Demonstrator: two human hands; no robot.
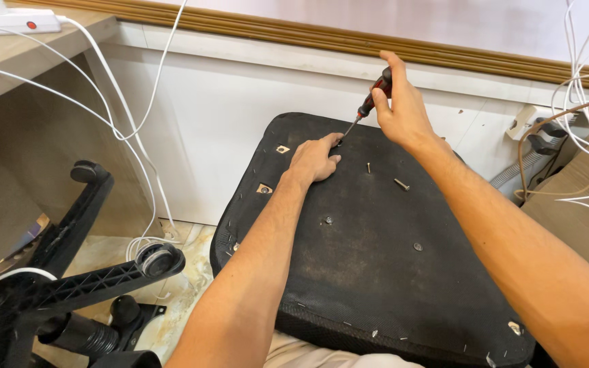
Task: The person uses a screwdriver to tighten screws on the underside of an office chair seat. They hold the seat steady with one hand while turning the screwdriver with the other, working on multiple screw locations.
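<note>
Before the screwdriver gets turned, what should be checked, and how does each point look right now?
1. Right hand grips the screwdriver handle: ok.
2. Tip seated in a screw head: cannot tell, the left hand fingers hide it.
3. Left hand steadies the seat beside the tip: ok.
4. Left fingers away from the tip: not ok, they touch that spot.
5. Loose screws lying safely on the seat: ok, two rest near the middle.
6. White cables away from the hands: ok.

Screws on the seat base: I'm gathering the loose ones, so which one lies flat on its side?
The screw right of the left hand; the one beside it stands upright, and two others sit seated lower down.
</note>
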